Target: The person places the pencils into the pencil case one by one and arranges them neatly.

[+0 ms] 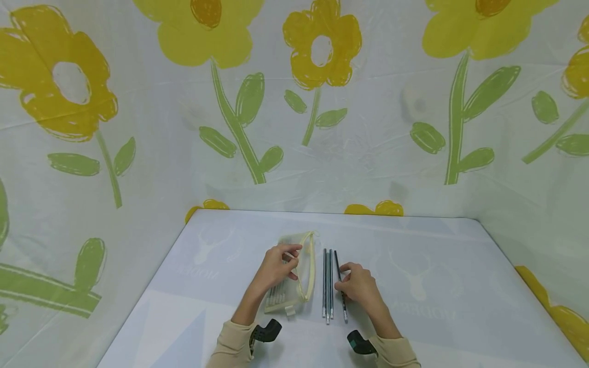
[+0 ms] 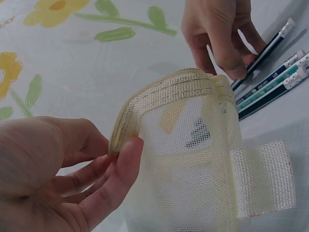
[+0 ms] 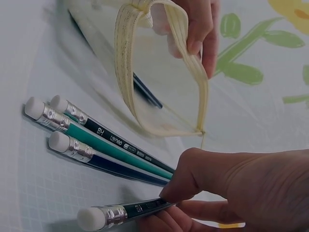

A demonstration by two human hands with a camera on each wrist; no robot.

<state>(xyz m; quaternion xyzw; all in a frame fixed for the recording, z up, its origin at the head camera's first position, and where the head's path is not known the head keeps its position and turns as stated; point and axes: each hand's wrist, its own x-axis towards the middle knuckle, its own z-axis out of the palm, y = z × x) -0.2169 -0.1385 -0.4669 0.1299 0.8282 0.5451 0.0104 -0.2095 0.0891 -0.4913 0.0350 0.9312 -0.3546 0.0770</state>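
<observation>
A pale yellow mesh zipper pouch point(image 1: 294, 294) lies on the table with its zippered mouth held apart. My left hand point(image 1: 277, 266) pinches one edge of that mouth between thumb and fingers, as the left wrist view shows at the zipper tape point(image 2: 164, 94). Some pencils point(image 1: 276, 295) show through the mesh inside. Right of the pouch, several dark and green pencils point(image 1: 327, 281) with white erasers lie side by side. Just beyond them my right hand point(image 1: 362, 288) pinches a dark pencil point(image 3: 137, 209) by its shaft, its eraser end toward me.
The white table point(image 1: 442, 327) has faint printed deer patterns. Flower-printed sheeting point(image 1: 368, 153) stands behind it and along both sides. A small fabric tab point(image 2: 264, 179) sticks out from the pouch's side. Black wrist cameras point(image 1: 268, 331) sit on both wrists.
</observation>
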